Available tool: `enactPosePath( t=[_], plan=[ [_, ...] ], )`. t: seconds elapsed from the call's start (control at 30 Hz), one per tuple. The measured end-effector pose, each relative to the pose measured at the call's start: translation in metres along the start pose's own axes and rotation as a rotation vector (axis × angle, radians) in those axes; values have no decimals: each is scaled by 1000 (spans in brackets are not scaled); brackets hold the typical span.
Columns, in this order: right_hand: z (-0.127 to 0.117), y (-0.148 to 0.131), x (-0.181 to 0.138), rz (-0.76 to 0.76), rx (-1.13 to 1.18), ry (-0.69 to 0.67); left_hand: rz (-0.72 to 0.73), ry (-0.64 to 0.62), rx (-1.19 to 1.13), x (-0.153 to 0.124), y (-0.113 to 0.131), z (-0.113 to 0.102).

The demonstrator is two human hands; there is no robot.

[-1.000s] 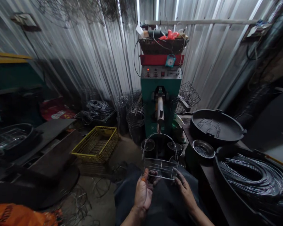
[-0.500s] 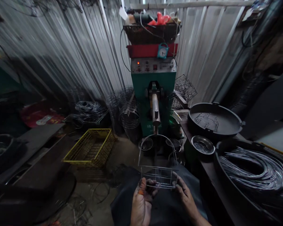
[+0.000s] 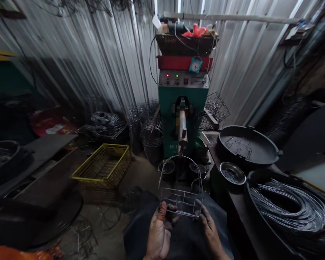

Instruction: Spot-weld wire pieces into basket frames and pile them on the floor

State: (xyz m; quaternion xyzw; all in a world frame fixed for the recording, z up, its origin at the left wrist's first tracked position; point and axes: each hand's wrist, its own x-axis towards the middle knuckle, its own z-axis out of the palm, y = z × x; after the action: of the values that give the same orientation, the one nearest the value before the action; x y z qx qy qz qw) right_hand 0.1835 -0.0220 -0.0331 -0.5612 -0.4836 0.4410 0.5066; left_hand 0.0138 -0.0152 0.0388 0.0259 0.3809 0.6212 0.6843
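A small wire rack [image 3: 184,195] with a tall arched wire is held between my two hands over my dark apron. My left hand [image 3: 160,229] is closed on its lower left corner, an orange wrap round the thumb. At the lower right corner, the fingers of my right hand [image 3: 209,225] pinch the frame. The top of the arch [image 3: 180,156] reaches the tip of the metal arm [image 3: 182,126] on the green machine [image 3: 168,119]; I cannot tell if they touch. Both a red and a green light glow on the machine's panel [image 3: 185,79].
A yellow wire basket [image 3: 101,177] stands on the floor at left. To the right are a round black pan [image 3: 260,147] with wire pieces, a small metal bowl [image 3: 242,177], and a large pan with a wire coil [image 3: 306,213]. Wire hoops [image 3: 152,131] hang beside the machine.
The view has shifted, so the machine appears lower and further right. A green light has come on beside the red one. Something orange now shows at bottom left. Both hands keep hold of the rack.
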Motion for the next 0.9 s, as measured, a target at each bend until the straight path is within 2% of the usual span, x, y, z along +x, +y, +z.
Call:
enactPosePath(
  t=[0.37,0.67,0.9],
  plan=[
    [1,-3,0,-26,-11,6,51,-25,-15,0,-1,2],
    [3,-4,0,-11,9,0,25,18,-22,-1,2,4],
    [2,-2,0,5,-32,-3,40,-36,-37,0,0,3]
  ],
)
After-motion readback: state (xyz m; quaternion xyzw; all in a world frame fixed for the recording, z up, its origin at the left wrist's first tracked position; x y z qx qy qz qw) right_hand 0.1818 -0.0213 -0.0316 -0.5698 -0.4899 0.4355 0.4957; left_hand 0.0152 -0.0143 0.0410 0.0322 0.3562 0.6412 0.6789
